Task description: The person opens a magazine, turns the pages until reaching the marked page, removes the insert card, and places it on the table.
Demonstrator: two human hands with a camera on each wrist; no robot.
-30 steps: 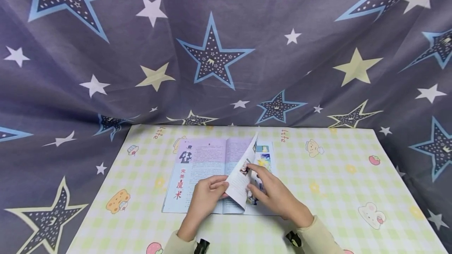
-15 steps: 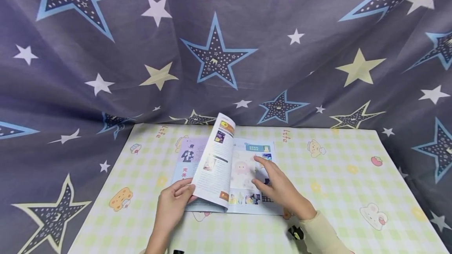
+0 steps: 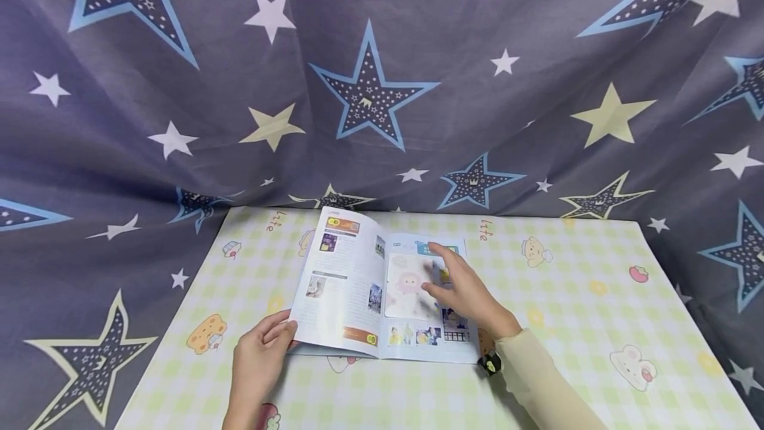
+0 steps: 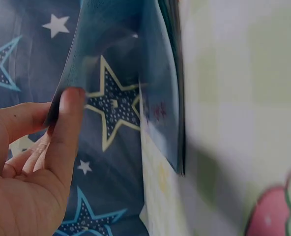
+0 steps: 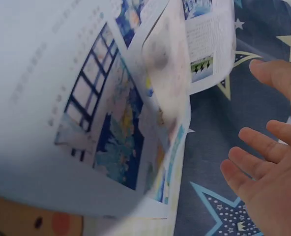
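An open magazine (image 3: 418,351) lies near the middle of the table. My left hand (image 3: 258,357) pinches the lower left edge of a raised page (image 3: 337,300), thumb on top. The left wrist view shows the page edge between the thumb (image 4: 69,118) and fingers, apart from the pages below. A pale card with a pink figure (image 3: 408,283) rests on the right-hand page. Over that page is my right hand (image 3: 471,297), its fingers spread and nothing held. In the right wrist view, its fingers are loosely extended beside the pages; whether they touch the paper cannot be told.
A green-and-white checked cloth with cartoon prints covers the table (image 3: 573,324). Behind and at both sides hangs a dark curtain with stars (image 3: 477,118). The magazine's far edge lies a little short of the curtain.
My left hand has carried the page from right to left, uncovering the card and pictures on the right. My right hand has let the page go and stays over the right side.
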